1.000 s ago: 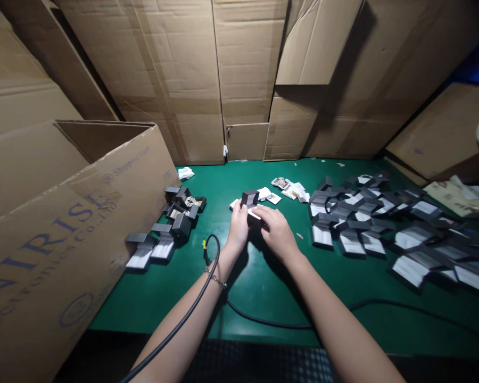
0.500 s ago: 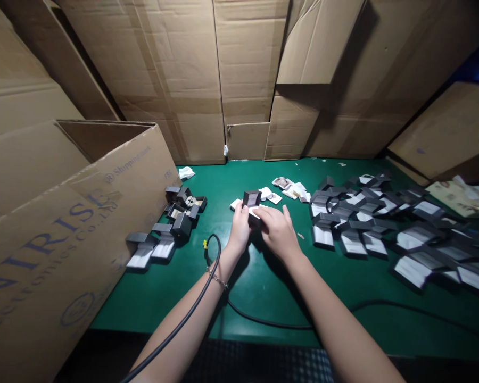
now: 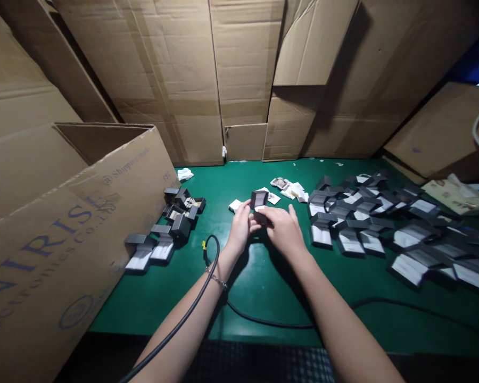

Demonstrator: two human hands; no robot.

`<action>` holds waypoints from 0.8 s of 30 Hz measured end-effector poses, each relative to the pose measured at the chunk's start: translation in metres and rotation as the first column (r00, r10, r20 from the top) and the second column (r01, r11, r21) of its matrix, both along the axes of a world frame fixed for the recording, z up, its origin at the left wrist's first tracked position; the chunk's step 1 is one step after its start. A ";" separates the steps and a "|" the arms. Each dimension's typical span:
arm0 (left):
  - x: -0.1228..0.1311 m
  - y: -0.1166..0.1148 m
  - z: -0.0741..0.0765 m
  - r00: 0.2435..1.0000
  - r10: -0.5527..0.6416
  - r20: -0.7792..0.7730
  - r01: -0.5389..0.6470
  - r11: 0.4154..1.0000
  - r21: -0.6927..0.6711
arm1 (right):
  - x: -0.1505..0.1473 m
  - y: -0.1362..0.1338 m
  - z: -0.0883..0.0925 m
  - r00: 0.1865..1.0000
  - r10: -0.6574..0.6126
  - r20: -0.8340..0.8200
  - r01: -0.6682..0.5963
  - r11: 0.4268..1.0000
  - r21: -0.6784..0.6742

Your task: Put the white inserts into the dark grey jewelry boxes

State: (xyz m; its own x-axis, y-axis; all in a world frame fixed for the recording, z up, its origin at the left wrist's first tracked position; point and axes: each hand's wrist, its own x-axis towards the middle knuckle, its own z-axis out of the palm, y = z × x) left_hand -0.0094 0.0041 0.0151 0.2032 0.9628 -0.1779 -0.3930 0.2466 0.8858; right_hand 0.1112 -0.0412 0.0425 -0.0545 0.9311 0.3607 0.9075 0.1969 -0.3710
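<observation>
Fingers (image 3: pixel 270 214) hold box (image 3: pixel 259 199); carton (image 3: pixel 135 183) reads "Shipping mark".

A large carton (image 3: pixel 83 223) with blue printing stands open at the left of the green desk (image 3: pixel 263 287). Tall cardboard panels (image 3: pixel 183 69) form the back. A black cable (image 3: pixel 271 323) crosses near the front edge; a yellow tag (image 3: pixel 204 245) sits left of centre. At far right, a pale cord (image 3: pixel 476 130) hangs above beige papers (image 3: pixel 443 197).

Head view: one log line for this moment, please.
right hand: holds open box | left hand: beside box, contact unclear | white pieces: on table, beyond hands | carton: left
</observation>
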 end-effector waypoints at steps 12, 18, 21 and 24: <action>0.003 -0.005 0.010 0.984 -0.043 -0.170 0.039 0.999 -0.028 | 0.003 -0.085 -0.004 0.917 -0.047 0.395 0.210 0.900 -0.382; 0.002 -0.003 0.005 0.954 -0.054 -0.294 0.072 0.996 0.052 | 0.020 -0.141 -0.041 0.872 -0.235 0.430 0.349 0.914 -0.209; 0.003 -0.002 -0.002 0.919 -0.133 -0.372 0.149 0.989 0.015 | 0.049 -0.153 -0.048 0.841 -0.360 0.404 0.451 0.880 -0.153; 0.004 -0.005 -0.009 0.822 -0.215 -0.528 0.280 0.959 0.045 | 0.083 -0.159 -0.057 0.777 -0.522 0.352 0.581 0.809 -0.084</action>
